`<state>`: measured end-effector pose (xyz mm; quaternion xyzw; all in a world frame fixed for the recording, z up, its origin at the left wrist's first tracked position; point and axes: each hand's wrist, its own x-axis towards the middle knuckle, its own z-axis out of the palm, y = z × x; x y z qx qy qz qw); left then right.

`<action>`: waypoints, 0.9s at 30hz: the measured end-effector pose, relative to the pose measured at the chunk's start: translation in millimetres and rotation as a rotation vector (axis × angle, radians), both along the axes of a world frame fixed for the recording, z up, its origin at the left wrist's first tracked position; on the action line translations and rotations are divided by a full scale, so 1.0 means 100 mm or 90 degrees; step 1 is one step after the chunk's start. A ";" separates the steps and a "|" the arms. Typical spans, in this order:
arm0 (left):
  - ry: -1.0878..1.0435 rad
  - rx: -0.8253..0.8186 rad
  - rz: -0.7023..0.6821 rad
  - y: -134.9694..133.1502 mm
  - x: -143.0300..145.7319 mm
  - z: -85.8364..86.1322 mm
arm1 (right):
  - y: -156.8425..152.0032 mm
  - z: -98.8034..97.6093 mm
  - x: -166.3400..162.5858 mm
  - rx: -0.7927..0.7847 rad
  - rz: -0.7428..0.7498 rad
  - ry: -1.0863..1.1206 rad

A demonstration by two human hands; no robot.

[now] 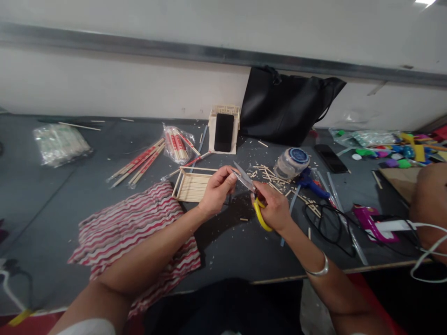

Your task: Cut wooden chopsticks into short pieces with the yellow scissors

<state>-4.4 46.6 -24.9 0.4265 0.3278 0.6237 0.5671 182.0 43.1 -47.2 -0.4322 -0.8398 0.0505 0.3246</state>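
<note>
My right hand (274, 207) grips yellow-handled scissors (261, 215), whose blades are parted and point up and left. The blade tips reach the fingers of my left hand (217, 190), which are pinched together. Whatever they hold is too small to make out. Behind and left of that hand lies a small open frame of wooden sticks (193, 186) with a slatted base, partly covered by the hand. Cut stick pieces (267, 173) and pale crumbs are scattered just beyond the scissors.
A striped cloth (132, 223) lies under my left forearm. Chopsticks in red wrappers (139, 163), a phone (224, 132) on a stick-built stand, a black bag (286, 104), a jar (291, 163), a blue glue gun (314, 185) and cables surround the work. Another person's arm (429, 209) is at right.
</note>
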 end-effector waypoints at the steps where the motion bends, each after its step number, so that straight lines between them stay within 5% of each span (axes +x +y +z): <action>1: 0.003 0.001 0.005 0.00 0.00 0.00 | 0.00 0.00 0.00 0.006 -0.004 -0.005; 9: 0.020 0.007 0.020 0.00 -0.03 0.01 | -0.03 -0.01 0.01 0.057 -0.034 -0.041; 18: 0.023 0.007 0.008 -0.01 -0.02 0.02 | -0.04 0.03 0.01 0.002 0.007 -0.016; 27: -0.062 -0.085 -0.123 0.00 -0.06 0.05 | 0.02 -0.04 -0.03 0.038 0.037 0.070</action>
